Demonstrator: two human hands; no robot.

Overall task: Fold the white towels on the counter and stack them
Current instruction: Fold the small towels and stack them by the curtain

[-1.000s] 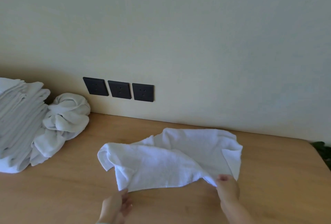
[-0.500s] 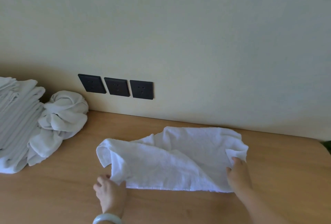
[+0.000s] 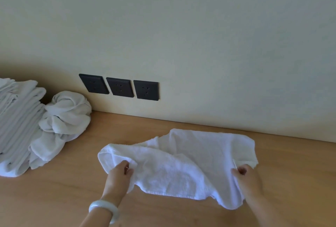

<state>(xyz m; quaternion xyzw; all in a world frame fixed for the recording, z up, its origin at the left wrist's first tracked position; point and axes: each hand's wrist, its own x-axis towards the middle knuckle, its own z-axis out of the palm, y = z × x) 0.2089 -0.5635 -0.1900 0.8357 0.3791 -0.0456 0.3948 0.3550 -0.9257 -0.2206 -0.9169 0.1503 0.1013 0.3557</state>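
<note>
A white towel [image 3: 183,163] lies rumpled and partly doubled over on the wooden counter [image 3: 54,199]. My left hand [image 3: 119,176], with a pale bangle on the wrist, pinches the towel near its left end. My right hand [image 3: 248,177] pinches the towel at its right end, with cloth draped over the near side of the wrist. At the far left stands a stack of folded white towels [image 3: 14,127]. A crumpled white towel [image 3: 63,117] leans against that stack.
Three dark wall sockets [image 3: 119,87] sit on the cream wall just above the counter's back edge. Bare counter surface stretches to the right of the towel and along the near edge.
Both hands moved forward onto the towel and now pinch its two ends. The left end has been pulled out wider, and the near edge now sags over my right wrist.
</note>
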